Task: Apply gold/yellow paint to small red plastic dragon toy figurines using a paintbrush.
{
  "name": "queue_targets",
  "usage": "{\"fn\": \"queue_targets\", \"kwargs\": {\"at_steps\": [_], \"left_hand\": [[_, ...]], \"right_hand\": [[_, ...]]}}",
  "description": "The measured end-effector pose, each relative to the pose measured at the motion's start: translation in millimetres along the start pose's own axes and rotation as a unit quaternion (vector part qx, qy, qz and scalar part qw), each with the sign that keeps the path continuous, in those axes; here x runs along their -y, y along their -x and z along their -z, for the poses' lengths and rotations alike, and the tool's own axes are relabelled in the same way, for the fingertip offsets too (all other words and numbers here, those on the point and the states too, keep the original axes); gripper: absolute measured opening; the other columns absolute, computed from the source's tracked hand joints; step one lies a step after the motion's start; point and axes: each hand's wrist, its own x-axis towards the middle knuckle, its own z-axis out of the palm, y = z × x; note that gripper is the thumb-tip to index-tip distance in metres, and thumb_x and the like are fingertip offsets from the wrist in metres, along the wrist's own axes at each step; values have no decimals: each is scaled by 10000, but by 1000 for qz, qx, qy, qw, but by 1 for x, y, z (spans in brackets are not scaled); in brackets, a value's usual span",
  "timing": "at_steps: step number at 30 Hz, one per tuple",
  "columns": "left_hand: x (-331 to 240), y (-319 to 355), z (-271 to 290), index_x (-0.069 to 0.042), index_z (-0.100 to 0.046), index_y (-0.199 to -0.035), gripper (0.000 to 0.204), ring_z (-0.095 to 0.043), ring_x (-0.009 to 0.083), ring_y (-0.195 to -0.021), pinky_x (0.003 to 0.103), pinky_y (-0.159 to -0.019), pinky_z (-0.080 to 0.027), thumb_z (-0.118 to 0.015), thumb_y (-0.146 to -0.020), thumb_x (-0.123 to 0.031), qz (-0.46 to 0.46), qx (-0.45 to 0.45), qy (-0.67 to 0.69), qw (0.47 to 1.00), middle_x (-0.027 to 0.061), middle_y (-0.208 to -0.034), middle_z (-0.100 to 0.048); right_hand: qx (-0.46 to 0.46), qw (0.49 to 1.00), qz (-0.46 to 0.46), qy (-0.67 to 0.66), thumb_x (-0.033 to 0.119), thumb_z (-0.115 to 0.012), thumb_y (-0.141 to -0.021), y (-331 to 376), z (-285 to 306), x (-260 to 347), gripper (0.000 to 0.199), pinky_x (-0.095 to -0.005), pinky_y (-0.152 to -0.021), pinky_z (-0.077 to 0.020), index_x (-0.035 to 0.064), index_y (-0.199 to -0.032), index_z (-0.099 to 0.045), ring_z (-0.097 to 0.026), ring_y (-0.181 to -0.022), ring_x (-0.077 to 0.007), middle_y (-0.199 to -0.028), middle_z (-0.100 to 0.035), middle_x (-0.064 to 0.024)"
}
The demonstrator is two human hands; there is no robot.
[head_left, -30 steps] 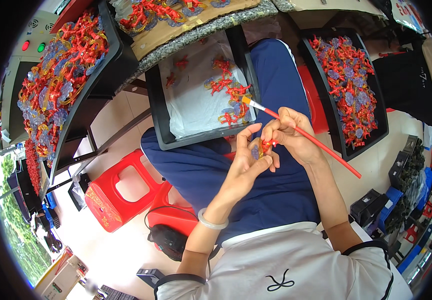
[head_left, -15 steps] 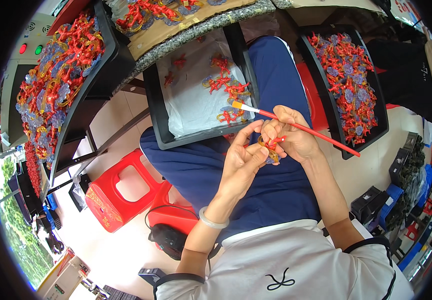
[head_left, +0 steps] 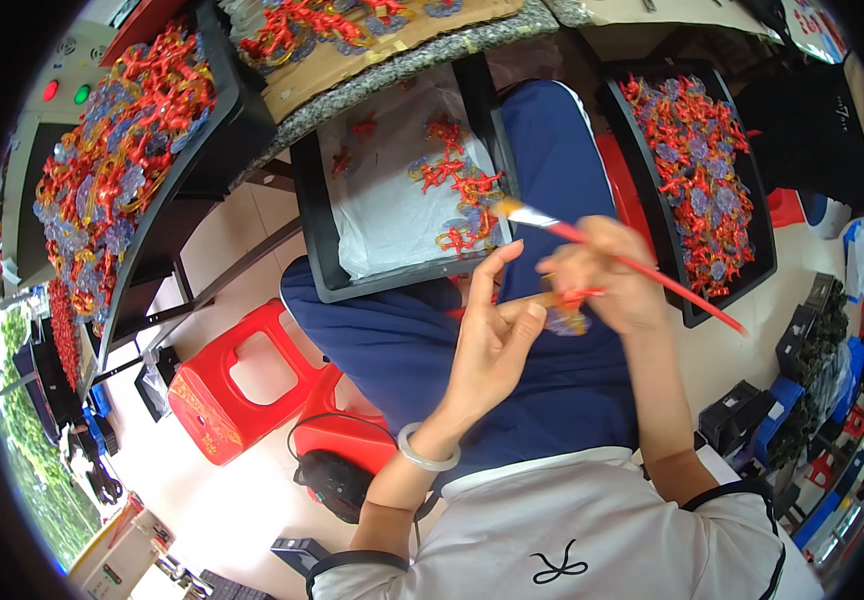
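Note:
A red-handled paintbrush (head_left: 642, 268) with a white ferrule and yellowish bristles lies slantwise across my right hand (head_left: 620, 285). That hand is blurred by motion and closed round the handle. Its fingertips also hold a small red figure with a clear bluish, flower-like base (head_left: 567, 318), smeared in the picture. My left hand (head_left: 490, 350) is beside the figure, index finger raised and thumb stretched out. Its fingers are apart, with the tips close to the figure; whether they touch it is unclear. Several similar figures (head_left: 442, 172) lie on white paper in the black tray (head_left: 327, 235) ahead.
Heaped black trays of red, yellow and bluish figures stand at left (head_left: 222, 125) and right (head_left: 774, 240). Above is a stone-edged table (head_left: 412, 62) with more figures. Red stools (head_left: 202, 400) and a black bag (head_left: 337, 485) sit at left. A person in black (head_left: 802, 130) is at far right.
My right hand has shifted right and slightly down with the brush and the figure, away from the left hand. The left hand's fingers have spread from their pinch on the figure.

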Motion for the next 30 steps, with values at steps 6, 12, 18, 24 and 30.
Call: {"fn": "queue_targets", "kwargs": {"at_steps": [6, 12, 18, 24, 30], "left_hand": [[9, -67, 103, -3, -531, -1111, 273, -673, 284, -785, 333, -717, -529, -564, -843, 38, -144, -172, -401, 888, 192, -975, -669], [70, -117, 139, -19, -603, -1017, 347, -635, 325, -898, 401, -780, -503, -698, -687, 31, -78, -11, -563, 823, 166, -940, -646], [99, -138, 131, -2, -590, -928, 298, -599, 394, -877, 442, -787, -485, -718, -661, -35, -40, -44, -633, 772, 202, -871, -614], [54, -117, 158, 52, -589, -999, 300, -631, 295, -818, 355, -750, -508, -679, -757, -101, -25, -145, -528, 836, 189, -872, -621], [6, -71, 124, 35, -570, -1080, 200, -615, 133, -845, 270, -759, -513, -525, -950, -110, -11, -136, -8, 991, 81, -946, -622]], "right_hand": [[-341, 754, 190, 528, 12, -523, -937, 80, 134, 139, 299, -236, -698, -493, 97, -717, -340, -634, -761, -126, -885, -694, -123], [-250, 919, 204, 226, 151, -611, -915, 71, 29, 112, 211, -372, -972, -406, 63, -925, -419, -496, -1205, -239, -1365, -433, -266], [32, 917, 172, -359, 152, -652, -884, 69, -135, 113, 397, -465, -711, -507, 85, -1132, -349, -537, -935, -317, -1050, -534, -167], [96, 949, 65, -294, 48, -579, -901, 65, -131, 150, 242, -344, -813, -499, 169, -1079, -689, -577, -911, -359, -1300, -553, 59], [208, 907, -75, -360, 45, -450, -968, 52, -124, 153, 304, -448, -788, -479, 118, -1238, -570, -447, -1064, -340, -1362, -440, 119]]}}
